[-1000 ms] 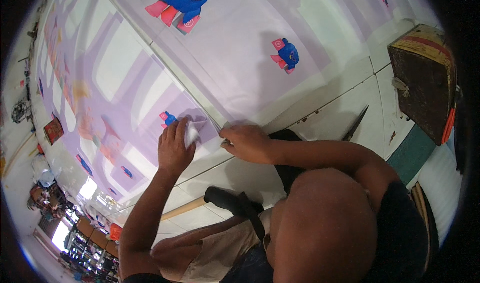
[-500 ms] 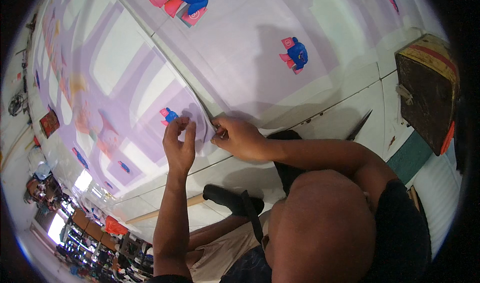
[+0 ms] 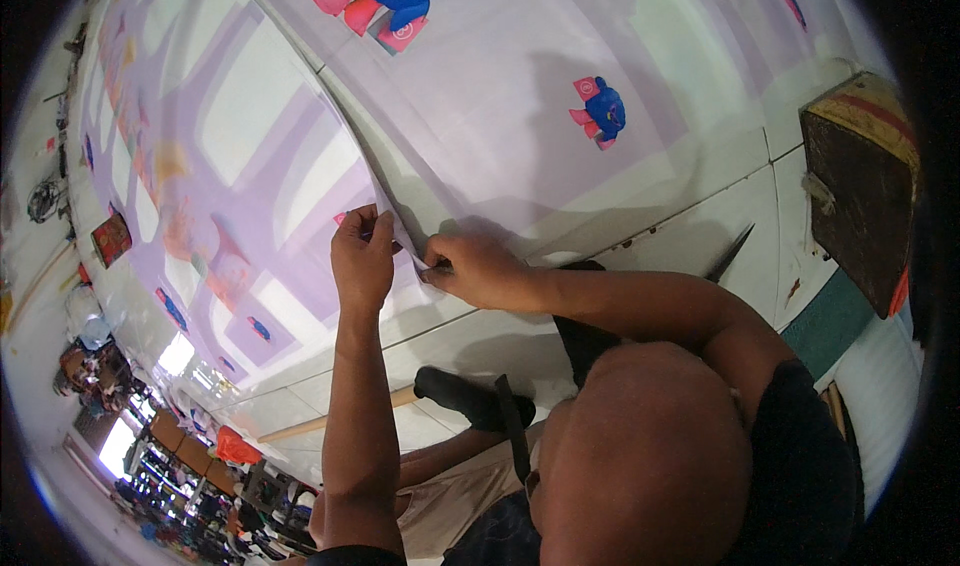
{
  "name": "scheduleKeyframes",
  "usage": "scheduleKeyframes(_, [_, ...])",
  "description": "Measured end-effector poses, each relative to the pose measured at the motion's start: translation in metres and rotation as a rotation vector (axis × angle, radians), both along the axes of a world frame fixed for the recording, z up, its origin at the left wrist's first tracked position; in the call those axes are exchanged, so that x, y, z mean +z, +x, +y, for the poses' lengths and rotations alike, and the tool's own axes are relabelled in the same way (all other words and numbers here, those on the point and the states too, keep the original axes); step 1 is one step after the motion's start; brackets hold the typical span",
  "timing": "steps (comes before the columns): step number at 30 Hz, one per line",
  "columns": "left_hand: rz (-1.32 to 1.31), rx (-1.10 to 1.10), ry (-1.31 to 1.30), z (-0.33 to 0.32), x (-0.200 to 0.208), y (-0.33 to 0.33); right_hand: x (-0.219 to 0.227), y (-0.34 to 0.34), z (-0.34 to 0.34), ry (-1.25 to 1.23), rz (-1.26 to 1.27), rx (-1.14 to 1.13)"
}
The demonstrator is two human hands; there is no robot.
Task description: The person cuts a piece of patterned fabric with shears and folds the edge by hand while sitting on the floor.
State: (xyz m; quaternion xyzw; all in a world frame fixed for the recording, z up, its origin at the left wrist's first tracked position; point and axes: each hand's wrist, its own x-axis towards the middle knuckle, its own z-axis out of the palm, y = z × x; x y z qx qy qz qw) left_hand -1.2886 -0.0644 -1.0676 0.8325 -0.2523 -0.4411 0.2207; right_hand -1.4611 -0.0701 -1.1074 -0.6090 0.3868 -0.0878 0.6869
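Observation:
A large printed sheet (image 3: 260,116), lilac and white with small blue and pink cartoon figures, lies on the left. Its near corner is lifted into a narrow fold. My left hand (image 3: 362,261) is closed over this corner, thumb and fingers pinching close to the edge and partly covering a figure. Just to its right, my right hand (image 3: 480,269) pinches the tip of the same corner, its fingers curled. Beyond a narrow gap, a second lilac sheet (image 3: 480,96) with larger blue figures lies flat; my right hand is near its lower edge.
White floor tiles (image 3: 690,201) show beneath the sheets. On the right are a dark pointed blade (image 3: 732,251) and a worn brown box (image 3: 860,196). My black-covered foot (image 3: 460,396) rests beside a wooden stick (image 3: 335,416). A small red box (image 3: 111,240) sits at the left; clutter lies lower left.
My left hand has moved slightly up and in over the sheet's edge, now covering most of the small figure. The corner between my hands is raised more. My right hand stays almost in place.

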Motion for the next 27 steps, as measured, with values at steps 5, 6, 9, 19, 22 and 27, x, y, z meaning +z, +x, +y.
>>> scheduleKeyframes(5, [0.125, 0.094, -0.084, 0.01, -0.013, 0.012, 0.001, 0.003, -0.012, -0.15, 0.1, 0.058])
scheduleKeyframes(6, [0.117, 0.097, -0.103, 0.009, -0.016, 0.009, -0.001, 0.003, -0.013, -0.143, 0.093, 0.036])
scheduleKeyframes(9, [0.101, 0.054, -0.096, 0.004, -0.02, 0.007, -0.005, 0.006, -0.016, -0.103, 0.088, 0.015])
scheduleKeyframes(19, [0.443, 0.312, -0.053, 0.006, -0.013, 0.015, -0.001, 0.006, -0.028, -0.104, 0.123, 0.163])
scheduleKeyframes(22, [0.437, 0.294, -0.039, 0.006, -0.015, 0.017, 0.003, 0.005, -0.032, -0.064, 0.152, 0.208])
scheduleKeyframes(27, [0.445, 0.271, -0.072, 0.011, -0.019, 0.021, 0.013, 0.005, -0.043, -0.05, 0.147, 0.202])
